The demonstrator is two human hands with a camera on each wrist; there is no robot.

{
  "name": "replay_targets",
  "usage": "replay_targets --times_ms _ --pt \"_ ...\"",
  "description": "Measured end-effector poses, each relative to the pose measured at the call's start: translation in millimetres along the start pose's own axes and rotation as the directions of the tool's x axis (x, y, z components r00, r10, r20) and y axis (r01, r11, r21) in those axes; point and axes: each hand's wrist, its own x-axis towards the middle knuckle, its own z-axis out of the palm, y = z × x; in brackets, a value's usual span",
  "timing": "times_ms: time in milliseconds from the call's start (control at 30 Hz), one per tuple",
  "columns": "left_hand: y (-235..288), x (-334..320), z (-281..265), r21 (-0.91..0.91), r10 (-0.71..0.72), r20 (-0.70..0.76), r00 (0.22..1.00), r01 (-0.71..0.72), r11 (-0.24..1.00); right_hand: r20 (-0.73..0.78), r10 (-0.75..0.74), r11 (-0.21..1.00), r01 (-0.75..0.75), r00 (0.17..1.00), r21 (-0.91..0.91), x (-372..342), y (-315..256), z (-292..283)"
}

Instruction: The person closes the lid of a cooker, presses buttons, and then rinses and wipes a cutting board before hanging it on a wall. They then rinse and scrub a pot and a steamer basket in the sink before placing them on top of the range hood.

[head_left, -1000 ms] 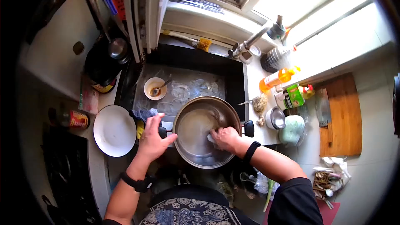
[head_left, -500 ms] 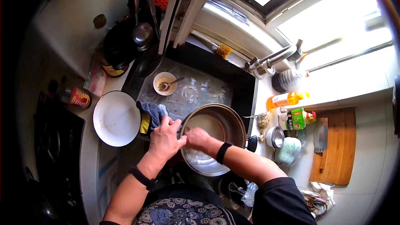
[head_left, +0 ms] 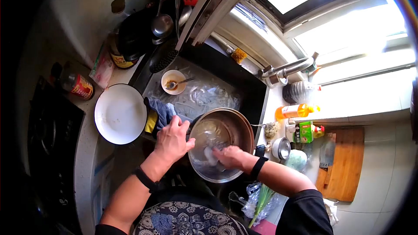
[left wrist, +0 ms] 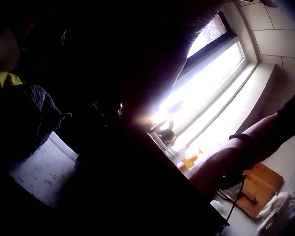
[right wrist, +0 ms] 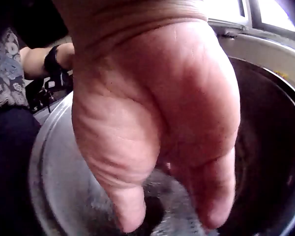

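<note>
A steel pot (head_left: pixel 241 126) with some water in it sits at the sink's front edge. My left hand (head_left: pixel 173 140) is at its left side, fingers curled round the dark handle, thumb by the rim. Inside the pot, my right hand (head_left: pixel 231 156) pinches a whitish, translucent piece (head_left: pixel 211 156) against the wet bottom. In the right wrist view my right hand (right wrist: pixel 157 108) points downward, thumb and fingers around a pale textured piece (right wrist: pixel 179 216). The left wrist view is mostly too dark to show the left hand's fingers.
Left of the pot are a white plate (head_left: pixel 120 114) and a blue-grey cloth (head_left: pixel 161 112). A small bowl (head_left: pixel 167 78) with a spoon lies in the sink (head_left: pixel 217 67). At right stand an orange bottle (head_left: pixel 291 112), a metal bowl (head_left: pixel 282 148), and a knife (head_left: pixel 327 152) on a cutting board (head_left: pixel 350 161).
My left hand has closed round the pot's handle from hovering beside it. My right hand swept left across the pot, then back toward its middle. The head view has turned.
</note>
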Motion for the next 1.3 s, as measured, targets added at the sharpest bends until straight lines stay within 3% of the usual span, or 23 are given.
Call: replay_targets --times_ms 33,67,133,200,333,433,533,567,633,667,700,733,767,800,833,900,967,1000,1067,1133,1167,1233,1300 --pt "1 1 0 0.000 0.007 0.001 1.000 -0.007 1.000 -0.047 -0.013 0.976 0.023 0.999 0.215 18 3 31" --pt "1 1 1 -0.006 0.005 0.002 1.000 -0.005 1.000 -0.107 -0.184 0.975 0.194 0.977 0.103 15 -3 35" --pt "0 1 1 -0.015 -0.002 0.003 1.000 0.002 1.000 -0.229 -0.345 0.933 0.359 0.910 0.021 27 -20 38" --pt "-3 1 3 -0.019 0.013 -0.009 1.000 -0.013 1.000 -0.334 -0.334 0.930 0.365 0.882 0.035 44 -31 36" --pt "-3 0 5 -0.014 0.036 -0.053 0.998 -0.037 0.999 -0.248 -0.210 0.862 0.299 0.946 0.409 27 -41 -9" --pt "-5 -1 10 -0.024 0.046 -0.095 0.994 -0.049 0.999 -0.159 -0.204 0.746 0.259 0.966 0.613 29 -39 -16" --pt "-4 -1 13 -0.038 0.040 -0.128 0.991 -0.045 0.998 -0.139 -0.250 0.542 0.258 0.958 0.800 40 -28 6" --pt "-4 -1 14 -0.043 0.034 -0.137 0.990 -0.040 0.998 -0.100 -0.206 0.472 0.188 0.973 0.861 39 -32 11" --pt "-1 -1 14 -0.021 0.012 -0.139 0.990 -0.015 1.000 -0.031 -0.254 0.554 0.172 0.967 0.815 30 -27 16" --pt "0 -1 14 -0.010 0.000 -0.141 0.990 -0.001 1.000 0.006 -0.277 0.593 0.166 0.961 0.788 23 -22 18" --pt "1 0 14 0.011 0.004 -0.139 0.990 -0.002 1.000 0.050 -0.198 0.761 0.121 0.979 0.638 10 -23 13" --pt "0 -1 15 0.007 0.011 -0.146 0.989 -0.010 1.000 0.074 -0.293 0.817 0.210 0.953 0.537 0 -10 12" --pt "-1 -1 16 0.005 0.018 -0.155 0.988 -0.017 1.000 0.167 -0.161 0.943 0.102 0.973 0.318 -9 -3 13" --pt "-2 0 16 0.005 0.028 -0.163 0.986 -0.027 1.000 0.155 -0.094 0.994 0.083 0.983 0.075 -21 7 7" --pt "-2 -1 17 0.006 0.035 -0.178 0.983 -0.035 0.999 0.207 0.122 0.982 -0.089 0.971 -0.165 -26 15 1" --pt "-4 0 19 0.003 0.073 -0.194 0.978 -0.074 0.997 0.059 0.191 0.817 -0.125 0.980 -0.564 -27 25 -22" --pt "-7 1 20 -0.006 0.086 -0.188 0.978 -0.089 0.996 -0.174 -0.054 0.696 -0.088 0.983 -0.713 -11 58 -24" --pt "-6 0 19 -0.007 0.077 -0.188 0.979 -0.080 0.997 -0.173 -0.047 0.726 -0.085 0.984 -0.683 1 62 -29" --pt "-4 0 16 -0.011 0.062 -0.190 0.980 -0.066 0.998 -0.396 -0.176 0.781 -0.117 0.901 -0.614 2 73 -9" --pt "-4 1 19 -0.009 0.044 -0.197 0.979 -0.047 0.999 -0.249 -0.026 0.836 -0.116 0.968 -0.537 -35 47 -3" --pt "-4 0 20 -0.021 0.033 -0.205 0.978 -0.039 0.999 0.024 0.190 0.915 -0.168 0.982 -0.367 -33 38 7" --pt "-4 -1 22 -0.025 0.026 -0.219 0.975 -0.032 0.999 0.015 0.051 0.993 -0.049 0.999 -0.110 -44 12 27" --pt "-4 0 24 -0.006 0.035 -0.240 0.970 -0.038 0.999 -0.104 -0.118 0.967 0.138 0.988 0.216 -36 -18 29"
